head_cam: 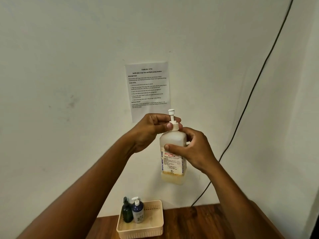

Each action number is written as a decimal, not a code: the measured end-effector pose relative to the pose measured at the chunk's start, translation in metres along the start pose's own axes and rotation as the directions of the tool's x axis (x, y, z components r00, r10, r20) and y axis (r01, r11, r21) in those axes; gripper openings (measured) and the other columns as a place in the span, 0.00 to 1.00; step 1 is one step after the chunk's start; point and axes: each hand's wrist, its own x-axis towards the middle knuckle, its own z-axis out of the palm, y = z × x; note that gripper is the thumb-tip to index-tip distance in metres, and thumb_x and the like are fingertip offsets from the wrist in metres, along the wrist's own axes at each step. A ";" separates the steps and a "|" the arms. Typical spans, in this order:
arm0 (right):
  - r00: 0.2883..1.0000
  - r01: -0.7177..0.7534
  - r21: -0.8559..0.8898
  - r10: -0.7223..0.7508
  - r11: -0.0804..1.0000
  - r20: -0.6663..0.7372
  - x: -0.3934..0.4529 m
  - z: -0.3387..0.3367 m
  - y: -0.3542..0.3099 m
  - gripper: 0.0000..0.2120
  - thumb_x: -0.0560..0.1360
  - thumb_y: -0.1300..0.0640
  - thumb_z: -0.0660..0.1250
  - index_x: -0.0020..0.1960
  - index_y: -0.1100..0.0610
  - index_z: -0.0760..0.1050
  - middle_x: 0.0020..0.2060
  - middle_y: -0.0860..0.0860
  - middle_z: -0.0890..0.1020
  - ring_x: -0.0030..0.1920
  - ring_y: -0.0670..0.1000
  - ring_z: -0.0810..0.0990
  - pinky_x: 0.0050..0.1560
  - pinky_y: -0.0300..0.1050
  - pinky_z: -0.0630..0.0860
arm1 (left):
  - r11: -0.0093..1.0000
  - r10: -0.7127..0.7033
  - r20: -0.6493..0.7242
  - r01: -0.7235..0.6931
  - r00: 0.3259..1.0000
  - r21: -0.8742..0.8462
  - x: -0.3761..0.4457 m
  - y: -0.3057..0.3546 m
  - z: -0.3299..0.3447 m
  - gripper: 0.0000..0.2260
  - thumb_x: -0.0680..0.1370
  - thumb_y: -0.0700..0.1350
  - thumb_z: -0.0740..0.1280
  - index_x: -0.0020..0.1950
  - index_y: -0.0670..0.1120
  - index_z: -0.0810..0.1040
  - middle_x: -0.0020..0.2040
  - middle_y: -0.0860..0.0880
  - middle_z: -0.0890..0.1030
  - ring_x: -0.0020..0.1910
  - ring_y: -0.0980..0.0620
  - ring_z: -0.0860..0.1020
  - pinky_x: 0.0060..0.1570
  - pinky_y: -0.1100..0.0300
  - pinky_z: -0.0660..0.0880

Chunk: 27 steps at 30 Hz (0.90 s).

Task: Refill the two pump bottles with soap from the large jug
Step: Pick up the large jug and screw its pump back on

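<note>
I hold a large translucent soap bottle (172,163) with a red and white label up in front of the wall, a little yellowish liquid at its bottom. My right hand (191,152) grips its body from the right. My left hand (151,130) pinches the white pump collar (174,125) at its neck, with the pump stem sticking up. Two small pump bottles stand upright in a cream basket (155,221) on the table below: a dark one (127,211) and a blue one with a white pump (137,212).
A wooden table (198,225) runs along the white wall. A printed task sheet (148,87) is taped to the wall behind the bottle. A black cable (250,100) hangs down the wall at the right.
</note>
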 end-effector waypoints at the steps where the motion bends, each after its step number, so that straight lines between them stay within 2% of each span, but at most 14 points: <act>1: 1.000 -0.003 -0.016 0.002 1.000 -0.010 0.000 0.000 0.000 0.26 0.59 0.36 0.80 0.53 0.45 0.81 0.43 0.40 0.85 0.44 0.41 0.84 0.39 0.35 0.79 | 1.000 -0.007 0.019 0.007 1.000 0.009 0.000 0.001 -0.001 0.13 0.82 0.36 0.67 0.66 0.38 0.82 0.60 0.41 0.86 0.63 0.47 0.84 0.63 0.56 0.80; 2: 1.000 -0.007 -0.038 0.006 0.999 -0.026 0.000 0.000 0.000 0.27 0.59 0.36 0.80 0.54 0.46 0.81 0.43 0.41 0.85 0.43 0.41 0.83 0.39 0.36 0.80 | 1.000 -0.014 0.011 0.013 1.000 0.026 -0.001 0.002 0.001 0.13 0.82 0.37 0.68 0.67 0.38 0.82 0.61 0.41 0.86 0.64 0.46 0.83 0.64 0.56 0.79; 4: 0.998 -0.020 -0.084 0.015 0.996 -0.057 0.001 0.000 0.000 0.29 0.58 0.35 0.79 0.55 0.46 0.80 0.43 0.41 0.84 0.43 0.39 0.82 0.40 0.37 0.80 | 0.996 0.001 -0.116 0.009 0.993 0.088 -0.003 0.001 0.009 0.12 0.80 0.40 0.72 0.63 0.40 0.84 0.59 0.43 0.87 0.61 0.46 0.85 0.64 0.53 0.80; 6: 0.997 -0.026 -0.111 0.018 0.993 -0.069 0.002 0.002 -0.001 0.31 0.58 0.35 0.79 0.57 0.45 0.79 0.44 0.41 0.84 0.43 0.39 0.83 0.42 0.39 0.82 | 0.985 0.052 -0.303 0.001 0.951 0.173 -0.004 -0.002 0.019 0.12 0.75 0.44 0.79 0.53 0.38 0.84 0.48 0.42 0.87 0.48 0.45 0.85 0.53 0.50 0.81; 7: 0.998 -0.021 -0.123 0.013 0.992 -0.068 0.002 0.002 -0.001 0.31 0.58 0.35 0.79 0.58 0.45 0.79 0.45 0.40 0.84 0.44 0.39 0.83 0.43 0.40 0.82 | 0.975 0.088 -0.372 -0.004 0.924 0.220 -0.003 -0.004 0.023 0.14 0.72 0.45 0.81 0.48 0.37 0.83 0.42 0.43 0.84 0.42 0.47 0.81 0.45 0.52 0.80; 9: 0.998 -0.008 -0.142 -0.001 0.990 -0.068 0.003 0.003 -0.002 0.31 0.58 0.35 0.79 0.58 0.44 0.79 0.46 0.39 0.84 0.44 0.39 0.83 0.43 0.40 0.82 | 0.964 0.119 -0.405 -0.008 0.907 0.265 -0.003 -0.006 0.026 0.14 0.70 0.45 0.82 0.45 0.37 0.83 0.39 0.44 0.81 0.38 0.50 0.78 0.40 0.56 0.76; 12: 0.999 0.000 -0.121 -0.006 0.993 -0.049 0.003 -0.001 -0.003 0.29 0.57 0.35 0.79 0.55 0.44 0.79 0.44 0.39 0.84 0.43 0.39 0.83 0.40 0.38 0.82 | 0.986 0.041 -0.260 0.003 0.965 0.167 -0.002 0.001 0.015 0.07 0.75 0.37 0.78 0.52 0.39 0.87 0.49 0.47 0.88 0.47 0.52 0.85 0.49 0.59 0.80; 14: 1.000 0.009 -0.071 -0.009 0.997 0.003 0.002 -0.004 -0.003 0.28 0.58 0.36 0.80 0.55 0.44 0.80 0.44 0.39 0.84 0.44 0.40 0.83 0.40 0.37 0.81 | 0.992 -0.024 -0.074 0.033 0.997 0.124 -0.002 0.007 0.003 0.11 0.78 0.34 0.72 0.60 0.39 0.85 0.56 0.45 0.88 0.56 0.49 0.86 0.55 0.59 0.81; 16: 0.999 0.022 -0.027 -0.021 0.999 0.024 0.000 -0.003 -0.003 0.28 0.59 0.37 0.80 0.56 0.44 0.81 0.44 0.39 0.85 0.45 0.41 0.84 0.40 0.37 0.81 | 0.996 -0.059 0.079 0.053 0.995 0.074 -0.002 0.012 -0.005 0.15 0.80 0.32 0.68 0.67 0.37 0.81 0.60 0.40 0.86 0.60 0.46 0.84 0.60 0.57 0.80; 18: 1.000 0.022 -0.041 -0.022 0.999 -0.009 0.000 -0.003 -0.003 0.30 0.58 0.36 0.80 0.57 0.45 0.81 0.44 0.39 0.85 0.45 0.41 0.84 0.40 0.37 0.81 | 0.998 -0.069 0.124 0.067 0.990 0.015 -0.003 0.012 -0.005 0.17 0.81 0.33 0.67 0.70 0.37 0.79 0.63 0.40 0.84 0.64 0.45 0.83 0.63 0.56 0.79; 20: 0.999 0.008 -0.090 -0.013 0.996 -0.050 0.002 -0.003 -0.004 0.30 0.57 0.34 0.79 0.56 0.45 0.80 0.44 0.40 0.84 0.44 0.40 0.83 0.41 0.38 0.81 | 0.999 -0.054 0.049 0.054 0.997 0.001 -0.006 0.009 0.002 0.15 0.82 0.37 0.68 0.69 0.40 0.80 0.63 0.42 0.85 0.64 0.48 0.83 0.64 0.58 0.79; 22: 0.997 -0.008 -0.133 -0.002 0.991 -0.078 0.004 -0.003 -0.005 0.31 0.57 0.33 0.78 0.55 0.44 0.79 0.43 0.39 0.84 0.43 0.39 0.83 0.42 0.40 0.82 | 0.993 0.005 -0.164 0.014 0.986 0.114 -0.007 0.006 0.014 0.11 0.80 0.45 0.73 0.60 0.42 0.84 0.55 0.42 0.87 0.54 0.54 0.85 0.56 0.61 0.80; 24: 0.996 -0.011 -0.163 -0.003 0.986 -0.089 0.005 -0.002 -0.005 0.31 0.56 0.33 0.78 0.56 0.43 0.78 0.43 0.38 0.83 0.43 0.39 0.82 0.42 0.41 0.83 | 0.968 0.086 -0.382 0.014 0.920 0.251 -0.007 0.002 0.024 0.13 0.74 0.51 0.79 0.49 0.42 0.85 0.45 0.41 0.85 0.43 0.53 0.82 0.47 0.56 0.79; 27: 0.996 -0.002 -0.186 -0.014 0.982 -0.087 0.004 0.001 -0.006 0.30 0.56 0.33 0.77 0.56 0.40 0.77 0.44 0.36 0.83 0.43 0.37 0.82 0.42 0.38 0.82 | 0.933 0.132 -0.478 0.054 0.868 0.355 -0.006 0.001 0.033 0.16 0.69 0.52 0.83 0.44 0.41 0.83 0.40 0.40 0.82 0.37 0.53 0.78 0.40 0.55 0.76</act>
